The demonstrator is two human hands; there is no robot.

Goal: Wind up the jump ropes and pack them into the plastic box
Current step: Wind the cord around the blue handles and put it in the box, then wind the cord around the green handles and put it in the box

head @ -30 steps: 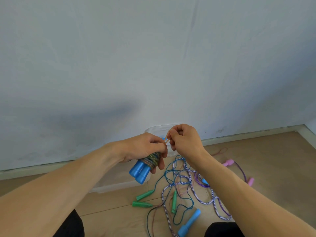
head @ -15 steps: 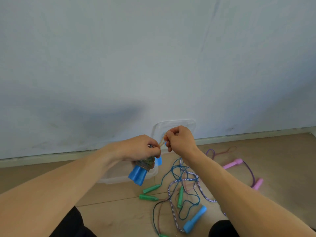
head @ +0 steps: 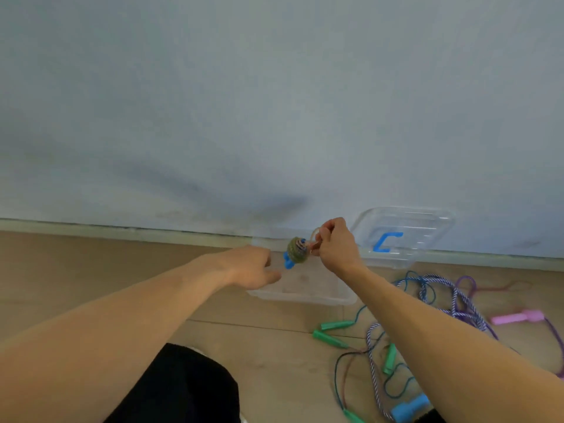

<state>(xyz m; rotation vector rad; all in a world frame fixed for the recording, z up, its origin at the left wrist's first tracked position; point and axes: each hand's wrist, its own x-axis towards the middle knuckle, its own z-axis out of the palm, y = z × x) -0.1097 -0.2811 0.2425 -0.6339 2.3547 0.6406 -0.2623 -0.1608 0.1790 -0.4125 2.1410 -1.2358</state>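
the wound rope bundle (head: 296, 250) hangs over the plastic box (head: 300, 290), right hand (head: 335, 242) pinching its loop; left hand (head: 253, 267) relaxed, apart. light, floppy, probably unravels easily; grip around the coils.

In front of me a plain pale blue-grey wall (head: 274, 102) fills most of what I see, with a soft dark shadow (head: 244, 203) smeared low across it. A light skirting board (head: 122, 232) runs along its foot. Below that lies a light wooden floor (head: 91, 270) with a thin seam between boards.
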